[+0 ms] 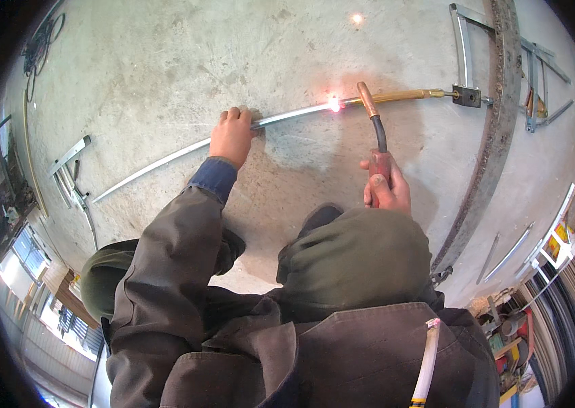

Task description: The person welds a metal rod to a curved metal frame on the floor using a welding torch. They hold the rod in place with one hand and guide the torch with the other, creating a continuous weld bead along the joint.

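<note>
My left hand (pixel 232 136) is closed round a long silver metal tube (pixel 165 159), which lies slantwise above the concrete floor. In my right hand (pixel 389 183) is a welding torch with a red handle (pixel 379 170), a bent black neck and a copper nozzle (pixel 367 99). A bright pink-white arc (pixel 335 103) glows on the silver tube, just left of the nozzle. Beyond the nozzle, a brass-coloured tube (pixel 406 96) continues the line to the right. A thin rod joins its far end to a dark block (pixel 466 96) with holes.
A long rusty steel beam (pixel 493 136) runs down the right side, with metal frames (pixel 463 47) beside it. Another metal frame (pixel 70 170) lies at left; a black cable (pixel 41 44) coils at far left. A slim white stick (pixel 427 360) juts over my jacket.
</note>
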Demonstrator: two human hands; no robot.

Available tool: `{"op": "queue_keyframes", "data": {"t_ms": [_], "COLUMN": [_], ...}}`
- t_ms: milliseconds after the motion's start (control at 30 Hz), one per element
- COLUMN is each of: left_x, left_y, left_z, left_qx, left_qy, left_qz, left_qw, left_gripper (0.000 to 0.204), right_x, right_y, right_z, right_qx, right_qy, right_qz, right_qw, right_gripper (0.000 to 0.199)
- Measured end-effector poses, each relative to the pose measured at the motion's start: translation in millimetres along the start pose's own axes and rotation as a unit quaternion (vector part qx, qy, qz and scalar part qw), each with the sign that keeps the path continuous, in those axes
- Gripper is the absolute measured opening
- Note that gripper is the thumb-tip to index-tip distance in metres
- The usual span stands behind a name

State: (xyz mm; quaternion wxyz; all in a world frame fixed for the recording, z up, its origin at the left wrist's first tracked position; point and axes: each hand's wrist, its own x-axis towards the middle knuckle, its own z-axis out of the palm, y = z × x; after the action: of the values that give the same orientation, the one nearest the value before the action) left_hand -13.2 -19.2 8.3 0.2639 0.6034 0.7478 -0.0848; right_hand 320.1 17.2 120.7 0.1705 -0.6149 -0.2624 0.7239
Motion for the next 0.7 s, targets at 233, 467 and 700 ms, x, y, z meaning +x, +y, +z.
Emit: {"op": "queue_keyframes", "data": {"t_ms": [233,467,700], "left_x": [-10.0,-5.8,-4.5], "left_y": [-7.7,-7.5,-14.2], "left_z": [12.3,-0.8,-0.7], "left_qx": [-0.006,0.041,0.022], "left_qy": [0.047,-0.027,0.010], "left_qz": [0.036,0.007,0.028], "left_qw": [0.998,0.999,0.999], "left_gripper": [0.034,0.034,0.030], "right_x": [-22.8,-23.6,-19.0], "right_y": [59.8,77.1,78.0], "right_z": [-8.3,-6.8,10.1], "right_qx": [-0.005,-0.055,-0.036], "right_qy": [-0.002,0.006,0.018], "right_qz": [0.032,0.017,0.015], "right_qw": [0.999,0.998,0.999], "right_gripper": [0.080,0.068,0.063]}}
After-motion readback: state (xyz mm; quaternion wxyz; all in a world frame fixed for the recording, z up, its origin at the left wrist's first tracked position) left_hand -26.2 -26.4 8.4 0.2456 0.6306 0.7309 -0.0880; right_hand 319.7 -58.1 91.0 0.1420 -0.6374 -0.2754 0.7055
